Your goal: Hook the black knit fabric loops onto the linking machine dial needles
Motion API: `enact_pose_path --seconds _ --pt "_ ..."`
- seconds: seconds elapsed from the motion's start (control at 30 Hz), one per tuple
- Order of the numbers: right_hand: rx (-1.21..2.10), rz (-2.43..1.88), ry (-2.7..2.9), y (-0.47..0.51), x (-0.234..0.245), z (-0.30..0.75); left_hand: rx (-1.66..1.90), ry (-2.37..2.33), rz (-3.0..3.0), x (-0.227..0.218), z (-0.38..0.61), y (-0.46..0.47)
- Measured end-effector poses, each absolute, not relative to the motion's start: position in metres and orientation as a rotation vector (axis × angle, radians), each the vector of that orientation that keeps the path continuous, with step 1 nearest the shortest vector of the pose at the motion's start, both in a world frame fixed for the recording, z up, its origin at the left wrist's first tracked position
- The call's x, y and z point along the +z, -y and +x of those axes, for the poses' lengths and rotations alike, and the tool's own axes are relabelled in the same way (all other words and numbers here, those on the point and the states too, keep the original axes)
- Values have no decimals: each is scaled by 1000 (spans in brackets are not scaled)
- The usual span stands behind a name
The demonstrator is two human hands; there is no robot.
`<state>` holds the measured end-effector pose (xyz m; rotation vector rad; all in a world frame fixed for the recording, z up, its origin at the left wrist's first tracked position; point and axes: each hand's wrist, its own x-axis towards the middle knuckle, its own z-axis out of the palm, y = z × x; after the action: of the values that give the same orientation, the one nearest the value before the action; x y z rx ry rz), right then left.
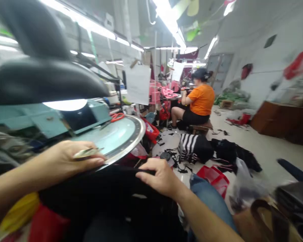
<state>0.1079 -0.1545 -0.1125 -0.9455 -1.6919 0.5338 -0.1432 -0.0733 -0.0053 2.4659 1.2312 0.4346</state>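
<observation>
A piece of black fabric [111, 198] lies across my lap at the edge of the round teal machine table [121, 134]. My left hand [65, 159] rests on the fabric by the table's metal rim, fingers closed, with a small pale metal tool [88, 153] held under the thumb. My right hand [159, 176] is closed, pinching the fabric's upper edge to the right of the table. The view is blurred.
A black lamp head [45, 79] hangs over the sewing machine [47, 119]. Red scissors [117, 117] lie on the table. Another person in an orange shirt [200, 101] sits farther back. Fabric scraps, a striped bundle [192, 146] and red baskets [214, 178] litter the floor.
</observation>
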Motion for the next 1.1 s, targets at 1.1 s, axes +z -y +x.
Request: enact_pose_path --seconds 1.1 --pt "242 -903 1591 126 -93 86 288 -1051 2509 11 -117 65"
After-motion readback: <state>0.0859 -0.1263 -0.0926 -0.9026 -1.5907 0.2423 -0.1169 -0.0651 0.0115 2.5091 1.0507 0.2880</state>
